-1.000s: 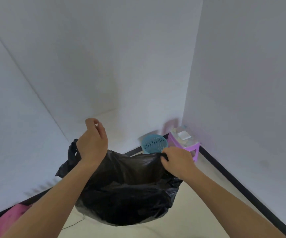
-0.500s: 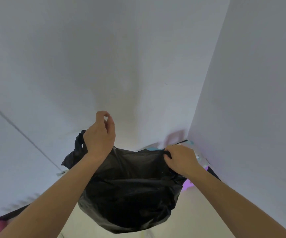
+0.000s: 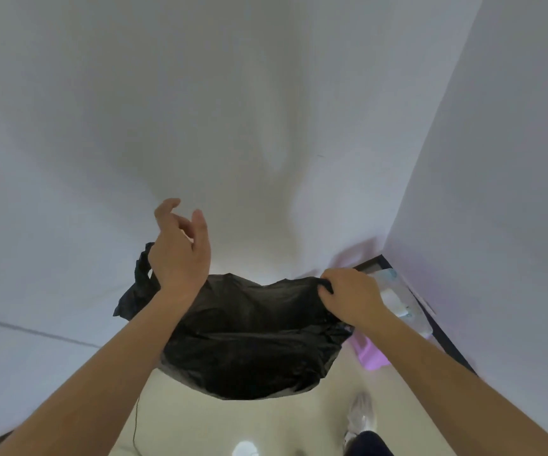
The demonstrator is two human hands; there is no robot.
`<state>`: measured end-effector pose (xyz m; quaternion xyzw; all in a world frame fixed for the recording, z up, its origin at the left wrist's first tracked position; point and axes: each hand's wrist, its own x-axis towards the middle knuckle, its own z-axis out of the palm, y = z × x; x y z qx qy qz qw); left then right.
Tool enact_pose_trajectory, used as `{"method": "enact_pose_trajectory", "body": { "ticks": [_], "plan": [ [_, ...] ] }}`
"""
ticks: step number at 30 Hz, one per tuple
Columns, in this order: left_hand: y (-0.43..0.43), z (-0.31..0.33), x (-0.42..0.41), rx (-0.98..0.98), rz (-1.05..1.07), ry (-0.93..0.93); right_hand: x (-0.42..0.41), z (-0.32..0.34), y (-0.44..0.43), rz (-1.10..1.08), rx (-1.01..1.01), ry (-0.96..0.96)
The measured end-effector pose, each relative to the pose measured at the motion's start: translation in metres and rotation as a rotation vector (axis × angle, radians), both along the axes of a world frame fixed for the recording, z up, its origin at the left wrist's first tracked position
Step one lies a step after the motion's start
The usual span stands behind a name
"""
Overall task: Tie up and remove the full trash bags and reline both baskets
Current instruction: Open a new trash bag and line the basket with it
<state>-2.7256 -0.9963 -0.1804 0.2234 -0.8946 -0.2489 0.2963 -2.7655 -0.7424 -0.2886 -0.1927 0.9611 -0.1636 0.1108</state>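
Uncurled since the half-second before, left hand [image 3: 180, 258]: fingers then bent in over the thumb, now loosely spread and lifted, thumb apart, nothing seen between them; raised a little higher too, with the view tipped further upward; behind that wrist, a crumpled flap of the thin black plastic trash bag [image 3: 249, 337]; cannot tell whether caught on the hidden palm side or merely draped there; right hand [image 3: 351, 297] as before, fingers curled tight over a bunched piece of the bag's upper rim, knuckles up; bag stretched between the two hands, mouth edge sagging in a shallow curve, body hanging slack and wrinkled in the air, clear of the pale cream floor [image 3: 266, 422]; just beyond the right forearm, partly hidden by it and by the bag, a small purple plastic stool [image 3: 373, 355] in the corner, with blurred white and pale blue items [image 3: 394, 296] on top; along the foot of the right-hand white wall [image 3: 496, 192], a dark skirting strip [image 3: 450, 343]; on the floor lower left, a thin dark cable [image 3: 135, 422]; lower right, a blurred white shoe [image 3: 361, 413] above a dark trouser leg [image 3: 368, 444].
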Motion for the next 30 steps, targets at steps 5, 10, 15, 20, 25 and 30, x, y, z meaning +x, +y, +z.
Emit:
{"method": "enact_pose_trajectory", "body": {
  "ticks": [5, 10, 15, 20, 25, 30],
  "plan": [
    [-0.001, -0.036, -0.067, -0.008, -0.03, -0.081, -0.061, -0.039, -0.003, -0.025, -0.012, -0.058],
    [-0.029, -0.104, -0.106, -0.172, -0.258, -0.354, -0.078, -0.085, -0.025, -0.109, 0.043, -0.142],
    [-0.058, -0.209, -0.122, -0.329, -0.589, -0.697, -0.071, -0.141, -0.035, -0.266, 0.188, -0.184],
    [-0.077, -0.331, -0.102, -0.302, -0.786, -0.81, -0.045, -0.217, -0.045, -0.529, 0.193, -0.216],
    [-0.081, -0.424, -0.086, -0.215, -0.662, -0.765, -0.014, -0.299, -0.064, -0.695, 0.101, -0.163],
    [-0.076, -0.495, -0.076, 0.12, -0.459, -0.657, 0.002, -0.37, -0.092, -0.765, -0.034, -0.088]
  ]
}}
